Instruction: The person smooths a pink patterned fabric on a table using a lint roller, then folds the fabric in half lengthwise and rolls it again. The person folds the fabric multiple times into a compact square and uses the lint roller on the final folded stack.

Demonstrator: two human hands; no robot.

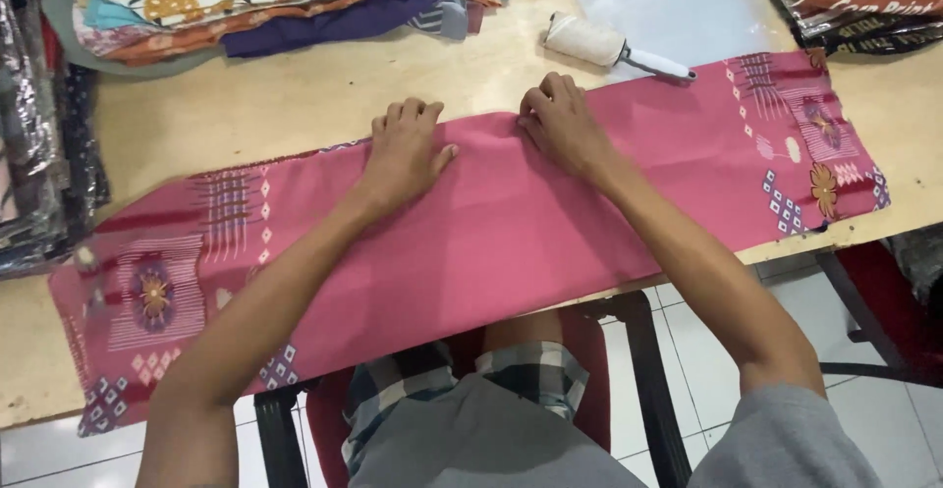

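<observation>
A long pink cloth (491, 243) with patterned ends lies folded in a strip across the wooden table (295, 105). My left hand (405, 149) rests on the cloth's far edge near the middle, fingers curled down on it. To its right, my right hand (560, 123) presses on the same far edge with its fingers bent over the fold. Both hands touch the cloth; neither lifts it.
A lint roller (601, 46) with a white handle lies just beyond the cloth near my right hand. A pile of patterned fabrics (265, 2) sits at the back left, clear plastic sheeting (678, 2) at the back right, packaged cloths (39, 135) at the left edge.
</observation>
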